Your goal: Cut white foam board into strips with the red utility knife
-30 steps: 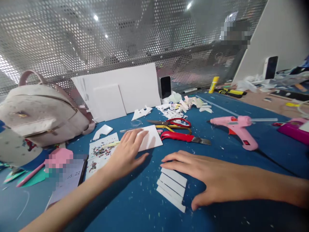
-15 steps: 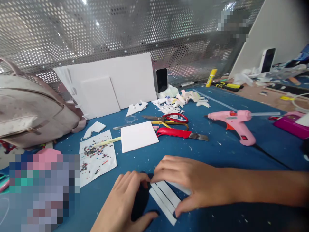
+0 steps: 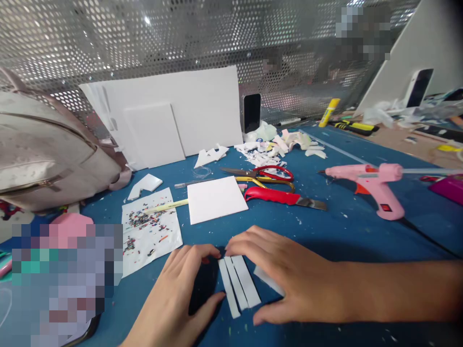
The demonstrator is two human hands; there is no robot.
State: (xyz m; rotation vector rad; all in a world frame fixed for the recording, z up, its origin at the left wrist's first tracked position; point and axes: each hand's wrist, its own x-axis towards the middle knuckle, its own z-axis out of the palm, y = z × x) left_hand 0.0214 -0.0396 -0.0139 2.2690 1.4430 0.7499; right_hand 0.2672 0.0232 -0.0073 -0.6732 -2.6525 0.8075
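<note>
Three narrow white foam-board-like strips (image 3: 239, 284) lie side by side on the blue table, with thin dark gaps between them. My left hand (image 3: 188, 284) is open at their left, its thumb tip beside the leftmost strip and its index fingertip close to the top ends. On the other side my right hand (image 3: 277, 274) arches over the table, open, fingertips by the top ends and thumb near the bottom right corner. Another white piece (image 3: 267, 279) lies partly hidden beneath my right palm. Whether the fingertips touch the strips, I cannot tell.
Beyond my hands lie a white square board (image 3: 217, 200), a red-handled knife (image 3: 271, 195), scissors (image 3: 275, 172) and a pink glue gun (image 3: 369, 176). Paper with coloured bits (image 3: 152, 236) lies left. A backpack (image 3: 54, 149) and white panels (image 3: 206, 111) stand behind.
The strips have turned more upright in view, and the leftmost has shifted along its neighbours. My right thumb has come away from their lower corner. The view has shifted slightly.
</note>
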